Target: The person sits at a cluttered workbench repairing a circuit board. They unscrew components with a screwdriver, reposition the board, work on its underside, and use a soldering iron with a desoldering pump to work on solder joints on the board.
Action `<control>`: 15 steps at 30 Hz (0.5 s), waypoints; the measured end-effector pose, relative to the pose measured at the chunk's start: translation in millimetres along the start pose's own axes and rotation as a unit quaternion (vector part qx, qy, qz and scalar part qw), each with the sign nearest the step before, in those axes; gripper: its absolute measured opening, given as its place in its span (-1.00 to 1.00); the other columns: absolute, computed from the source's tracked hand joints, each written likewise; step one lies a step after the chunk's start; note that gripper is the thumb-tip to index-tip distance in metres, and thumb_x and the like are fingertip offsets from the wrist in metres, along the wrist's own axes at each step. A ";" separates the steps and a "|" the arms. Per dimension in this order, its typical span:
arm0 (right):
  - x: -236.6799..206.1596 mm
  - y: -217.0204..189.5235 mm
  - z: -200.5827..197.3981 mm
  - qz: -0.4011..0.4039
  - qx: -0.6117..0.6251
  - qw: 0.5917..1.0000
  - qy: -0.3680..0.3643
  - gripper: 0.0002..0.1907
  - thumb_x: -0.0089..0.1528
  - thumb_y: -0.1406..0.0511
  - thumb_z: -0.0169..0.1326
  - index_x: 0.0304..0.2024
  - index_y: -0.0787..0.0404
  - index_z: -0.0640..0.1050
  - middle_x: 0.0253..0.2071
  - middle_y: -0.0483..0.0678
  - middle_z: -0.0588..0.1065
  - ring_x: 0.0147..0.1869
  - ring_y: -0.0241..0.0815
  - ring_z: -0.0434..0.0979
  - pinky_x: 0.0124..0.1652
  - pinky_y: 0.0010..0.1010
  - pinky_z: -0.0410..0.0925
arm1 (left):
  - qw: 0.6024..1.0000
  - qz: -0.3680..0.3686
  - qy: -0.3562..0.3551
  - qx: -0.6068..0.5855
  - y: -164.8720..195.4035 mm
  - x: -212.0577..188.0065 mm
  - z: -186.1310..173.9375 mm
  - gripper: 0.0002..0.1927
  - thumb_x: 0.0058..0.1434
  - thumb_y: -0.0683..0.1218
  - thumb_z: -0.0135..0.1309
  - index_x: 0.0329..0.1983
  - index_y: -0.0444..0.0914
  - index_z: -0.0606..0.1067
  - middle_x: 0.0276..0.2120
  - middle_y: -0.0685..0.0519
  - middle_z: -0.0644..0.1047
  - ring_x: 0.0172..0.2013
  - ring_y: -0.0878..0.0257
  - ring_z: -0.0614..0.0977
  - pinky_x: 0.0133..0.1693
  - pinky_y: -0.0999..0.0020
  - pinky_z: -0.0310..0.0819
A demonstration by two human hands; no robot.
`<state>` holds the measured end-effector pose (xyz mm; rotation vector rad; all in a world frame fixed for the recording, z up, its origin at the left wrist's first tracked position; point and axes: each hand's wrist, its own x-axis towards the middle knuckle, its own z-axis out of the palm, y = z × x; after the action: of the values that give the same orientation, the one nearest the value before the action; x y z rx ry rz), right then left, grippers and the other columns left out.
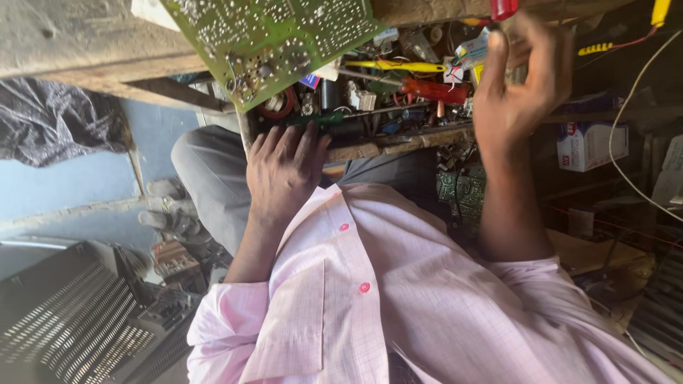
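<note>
**Circuit board on the bench edge, screwdriver raised above it**

The left hand (284,171) lies with fingers spread and loose over the lip of a cluttered wooden tray (398,139), holding nothing; its fingertips sit just below the lower corner of a green circuit board (277,35), which lies at about 12 o'clock from the hand, solder side up, tilted across the wooden bench top (71,43). The right hand (519,85), at about 2 o'clock from the left hand, is closed around a red tool handle (504,8), only the end of which shows above the fingers.

The board looks light, thin and stiff, yet fragile: its face is dense with solder points and it probably carries components on the hidden side. It is best taken by its bare edges or corner, not pressed on the face. The red handle looks hard and smooth, easy to roll between the fingers. A second orange-red screwdriver (434,90) and a yellow-handled one (398,66) lie in the tray between the hands.
</note>
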<state>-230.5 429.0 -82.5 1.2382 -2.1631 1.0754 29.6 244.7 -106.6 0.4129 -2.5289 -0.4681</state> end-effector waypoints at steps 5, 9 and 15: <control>2.1 3.5 -7.5 -0.022 -0.033 0.999 -0.030 -0.56 0.42 0.47 0.27 0.31 0.35 0.44 -0.04 0.06 0.43 -0.02 -0.14 0.51 -0.08 -0.25 0.43 | 1.000 0.004 0.012 0.005 2.3 -5.4 -0.3 -0.74 0.36 -0.06 0.24 -0.05 -0.34 0.58 -0.31 -0.01 0.52 -0.28 0.07 0.54 -0.23 0.17 0.38; -13.9 -1.4 -12.7 -0.034 0.001 0.999 -0.026 -0.69 0.47 0.55 0.23 0.21 0.28 0.48 0.04 0.08 0.49 0.00 -0.10 0.56 -0.05 -0.26 0.46 | 1.000 0.005 -0.011 -0.006 -4.3 -12.9 2.2 -0.70 0.33 -0.02 0.28 -0.06 -0.34 0.58 -0.32 -0.02 0.53 -0.29 0.05 0.55 -0.24 0.13 0.39; -36.7 -10.5 -6.1 -0.013 0.070 0.957 -0.281 -0.87 0.40 0.51 0.28 -0.01 0.36 0.62 -0.08 0.07 0.61 0.00 -0.15 0.66 0.00 -0.33 0.51 | 0.991 0.020 0.125 -0.043 -16.4 -26.2 15.3 -0.65 0.40 -0.22 0.18 0.18 -0.47 0.45 -0.09 -0.17 0.53 -0.09 -0.06 0.59 -0.03 0.04 0.47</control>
<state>-202.7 450.1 -99.2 1.8102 -2.4936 0.9601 45.7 243.7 -137.1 0.3648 -2.2622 -0.4762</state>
